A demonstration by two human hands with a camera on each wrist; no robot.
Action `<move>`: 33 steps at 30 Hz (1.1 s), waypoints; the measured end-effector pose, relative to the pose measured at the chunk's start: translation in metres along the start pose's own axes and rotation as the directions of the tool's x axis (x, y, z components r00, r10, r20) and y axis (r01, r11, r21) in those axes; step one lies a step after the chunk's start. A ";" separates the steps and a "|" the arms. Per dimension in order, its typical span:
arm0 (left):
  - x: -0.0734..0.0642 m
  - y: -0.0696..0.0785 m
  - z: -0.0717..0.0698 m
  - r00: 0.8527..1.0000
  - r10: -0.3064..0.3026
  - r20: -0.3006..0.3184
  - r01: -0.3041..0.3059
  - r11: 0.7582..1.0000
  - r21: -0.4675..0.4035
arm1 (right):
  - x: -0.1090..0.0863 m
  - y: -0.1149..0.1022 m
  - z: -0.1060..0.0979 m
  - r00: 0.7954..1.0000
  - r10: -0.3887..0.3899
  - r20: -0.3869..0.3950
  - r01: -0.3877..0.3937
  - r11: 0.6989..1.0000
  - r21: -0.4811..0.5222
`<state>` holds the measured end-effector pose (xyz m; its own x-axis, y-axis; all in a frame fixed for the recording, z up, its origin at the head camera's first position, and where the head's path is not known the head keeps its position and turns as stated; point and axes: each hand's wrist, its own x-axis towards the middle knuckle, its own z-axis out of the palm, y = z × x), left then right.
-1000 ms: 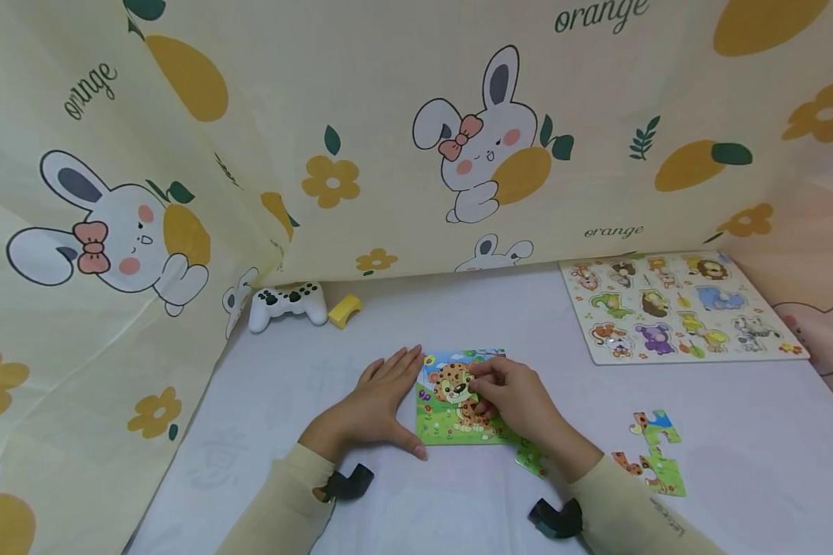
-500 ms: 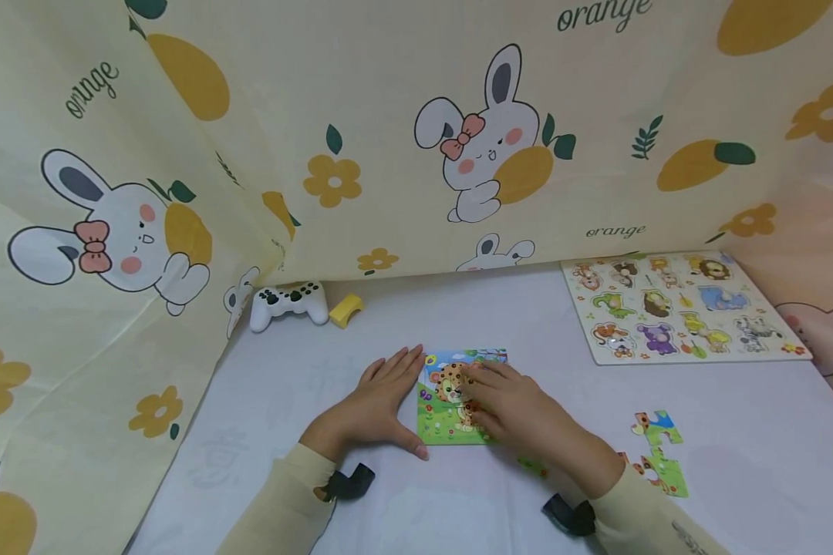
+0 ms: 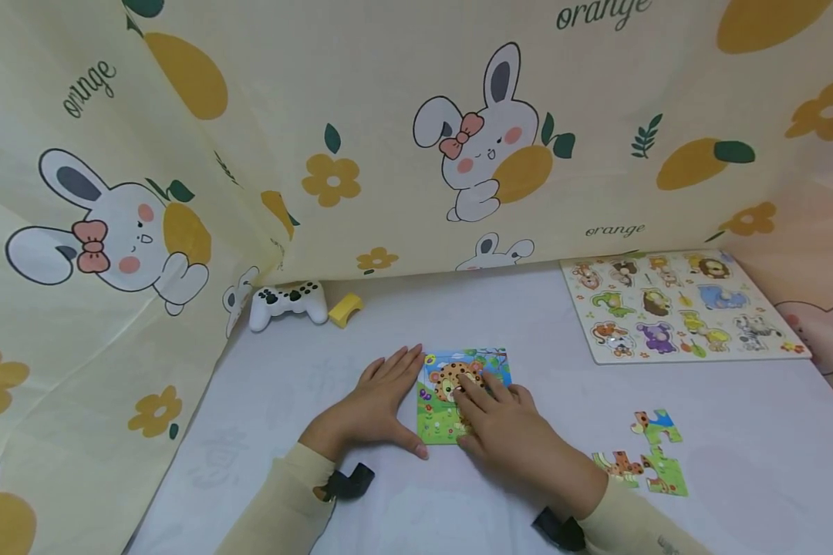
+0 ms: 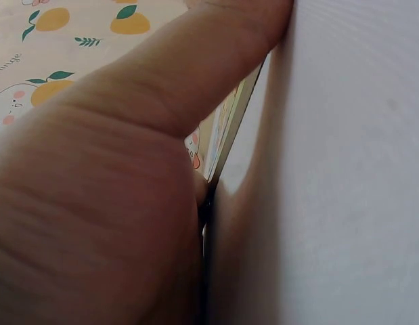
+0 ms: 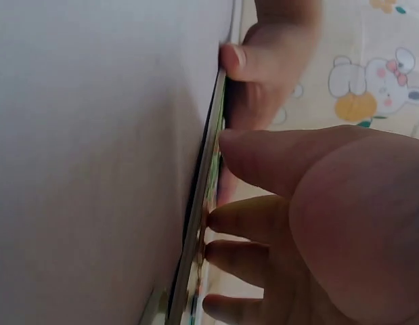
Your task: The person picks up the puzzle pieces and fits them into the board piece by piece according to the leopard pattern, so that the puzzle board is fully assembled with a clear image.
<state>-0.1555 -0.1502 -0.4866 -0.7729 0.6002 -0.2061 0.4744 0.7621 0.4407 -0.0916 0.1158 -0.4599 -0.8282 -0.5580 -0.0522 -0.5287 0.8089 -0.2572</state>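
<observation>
A square jigsaw puzzle [image 3: 430, 428] with a spotted leopard cub on green grass lies in the middle of the table. Flat beside its left edge rests my left hand [image 3: 366, 410], fingers stretched away and thumb out near the front left corner. My right hand [image 3: 517, 432] lies over the puzzle's right half, its spread fingertips on the picture. In the right wrist view, the fingertips [image 5: 226, 261] meet the face of the puzzle [image 5: 210, 183] and the thumb sits at its near edge. The puzzle's lower right part is hidden under this hand.
Loose jigsaw pieces [image 3: 665, 472] lie to the right, partly by the right sleeve. A white board of animal figures [image 3: 683, 308] stands at the back right. At the back left are a white game controller [image 3: 288, 304] and a yellow block [image 3: 345, 311].
My right hand has gone from pinching fingertips at the leopard's face to spread fingers resting on the puzzle. A green piece by the near right corner is now covered. The left hand stays put.
</observation>
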 end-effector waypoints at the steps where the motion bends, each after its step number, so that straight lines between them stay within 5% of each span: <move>1: 0.000 0.000 0.000 1.000 -0.003 0.002 0.003 1.000 -0.001 | 0.000 -0.001 0.000 1.000 0.007 0.004 -0.007 1.000 0.004; 14: 0.000 0.001 -0.001 1.000 -0.002 0.003 0.002 1.000 -0.004 | -0.003 0.005 0.002 0.997 0.023 0.072 -0.030 0.995 0.098; 20: 0.000 0.000 0.000 1.000 0.001 -0.002 -0.001 1.000 -0.005 | -0.002 0.014 0.000 0.998 0.000 0.056 -0.013 0.975 0.221; 26: 0.001 0.000 0.002 1.000 0.003 -0.005 -0.003 1.000 -0.005 | -0.008 0.028 -0.012 0.999 -0.034 -0.028 0.042 0.913 0.406; 33: 0.001 -0.001 0.001 1.000 -0.009 -0.003 0.009 1.000 -0.001 | -0.023 0.046 -0.026 0.996 0.031 -0.080 0.022 0.810 0.586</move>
<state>-0.1565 -0.1496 -0.4884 -0.7782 0.5928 -0.2073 0.4671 0.7669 0.4401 -0.1014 0.1705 -0.4451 -0.8562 -0.5163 0.0176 -0.3381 0.5342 -0.7748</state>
